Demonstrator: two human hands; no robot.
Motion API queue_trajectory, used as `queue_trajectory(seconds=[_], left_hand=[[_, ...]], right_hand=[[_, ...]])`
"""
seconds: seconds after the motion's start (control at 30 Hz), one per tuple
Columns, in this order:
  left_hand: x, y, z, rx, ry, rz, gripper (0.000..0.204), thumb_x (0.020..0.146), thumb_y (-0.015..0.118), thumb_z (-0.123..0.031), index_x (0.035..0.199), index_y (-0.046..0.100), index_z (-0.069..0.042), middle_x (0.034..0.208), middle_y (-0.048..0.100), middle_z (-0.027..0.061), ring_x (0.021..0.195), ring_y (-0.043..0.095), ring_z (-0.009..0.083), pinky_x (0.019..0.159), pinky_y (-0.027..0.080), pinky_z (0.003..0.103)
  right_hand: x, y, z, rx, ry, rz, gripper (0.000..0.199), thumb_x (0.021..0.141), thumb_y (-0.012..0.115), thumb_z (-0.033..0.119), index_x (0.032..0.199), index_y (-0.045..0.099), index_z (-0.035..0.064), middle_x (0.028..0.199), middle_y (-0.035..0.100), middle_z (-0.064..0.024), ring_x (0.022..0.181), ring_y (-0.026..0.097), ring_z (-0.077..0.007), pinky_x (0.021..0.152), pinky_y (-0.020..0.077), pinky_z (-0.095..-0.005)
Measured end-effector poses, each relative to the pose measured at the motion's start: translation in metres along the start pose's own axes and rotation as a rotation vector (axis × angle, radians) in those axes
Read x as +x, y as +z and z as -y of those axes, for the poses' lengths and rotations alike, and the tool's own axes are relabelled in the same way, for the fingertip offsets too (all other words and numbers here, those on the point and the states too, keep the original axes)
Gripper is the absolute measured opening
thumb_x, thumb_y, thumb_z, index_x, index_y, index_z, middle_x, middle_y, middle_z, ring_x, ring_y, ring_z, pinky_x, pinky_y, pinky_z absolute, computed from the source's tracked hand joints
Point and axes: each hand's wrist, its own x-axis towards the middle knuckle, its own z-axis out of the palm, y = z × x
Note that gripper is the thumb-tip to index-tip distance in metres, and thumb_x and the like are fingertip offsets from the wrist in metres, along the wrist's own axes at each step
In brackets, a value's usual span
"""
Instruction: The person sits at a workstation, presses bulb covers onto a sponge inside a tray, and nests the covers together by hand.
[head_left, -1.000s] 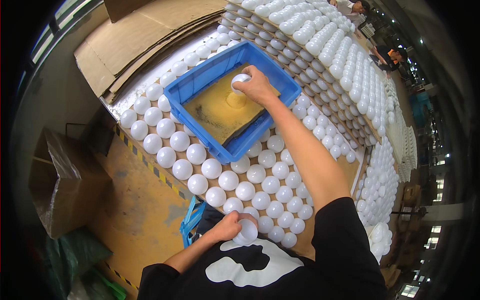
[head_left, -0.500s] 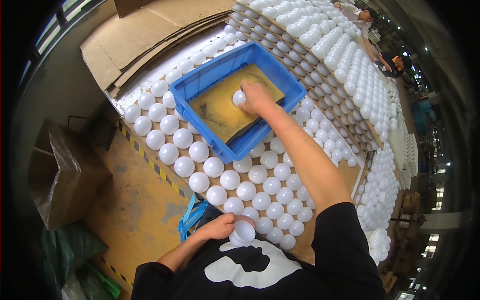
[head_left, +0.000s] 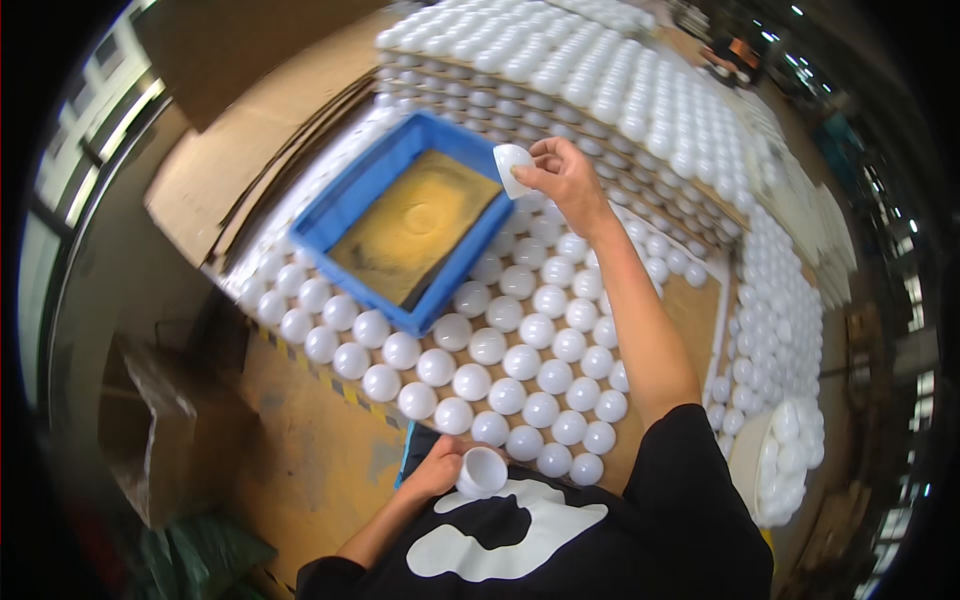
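My right hand (head_left: 570, 185) is raised at the right edge of a blue bin (head_left: 465, 262), its thumb and fingers pinching a white bulb cover (head_left: 513, 171), a hollow dome seen from the side. Inside the bin lies a yellow slab (head_left: 380, 225) with dark smudges and a faint round mark in its middle. Close to my body, my left hand (head_left: 438, 468) grips another white bulb cover (head_left: 484, 472), its open mouth facing up. The fingers behind that cover are partly hidden.
Rows of white bulb covers (head_left: 471, 381) stand on the table around the bin. Stacked layers of them (head_left: 600, 95) rise behind. Flat cardboard sheets (head_left: 215, 190) lie at the far left, and a full white tub (head_left: 750, 455) stands at right. A brown carton (head_left: 165, 430) is on the floor.
My right hand has lifted the bulb cover off the yellow slab and carried it rightward out over the bin's edge. My left hand stays near my body with its cover. The view has turned.
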Motion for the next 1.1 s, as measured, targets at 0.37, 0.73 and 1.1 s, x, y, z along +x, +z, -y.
queue_trajectory(seconds=[0.37,0.73,1.1], left_hand=[[0.032,0.027,-0.025,0.254,-0.174,0.121,0.045,0.062,0.038,-0.002,0.091,0.071,0.011,0.087,0.071,0.0146,0.080,0.067,0.0225,0.077,0.053,0.029],[0.024,0.043,-0.024,0.571,-0.087,-0.008,0.020,0.066,0.056,0.002,0.080,0.071,0.006,0.083,0.073,0.0102,0.077,0.067,0.0164,0.073,0.052,0.027],[0.042,0.068,-0.060,0.835,-0.030,0.078,0.028,0.067,0.053,-0.004,0.084,0.072,0.007,0.081,0.073,0.0135,0.077,0.068,0.0191,0.075,0.053,0.028]], right_hand=[[-0.231,-0.307,-0.191,-0.515,0.334,-1.081,0.057,0.072,0.080,0.033,0.109,0.054,-0.0024,0.102,0.067,-0.0192,0.095,0.065,-0.0278,0.082,0.0508,-0.0381],[-0.214,-0.351,-0.260,-0.950,0.535,-0.959,0.053,0.075,0.077,0.028,0.114,0.056,-0.0003,0.109,0.063,-0.0259,0.108,0.057,-0.0423,0.093,0.0463,-0.0475],[-0.218,-0.344,-0.252,-0.840,0.178,-1.128,0.052,0.077,0.075,0.020,0.123,0.057,0.0026,0.111,0.062,-0.0239,0.111,0.055,-0.0427,0.095,0.0460,-0.0467]])
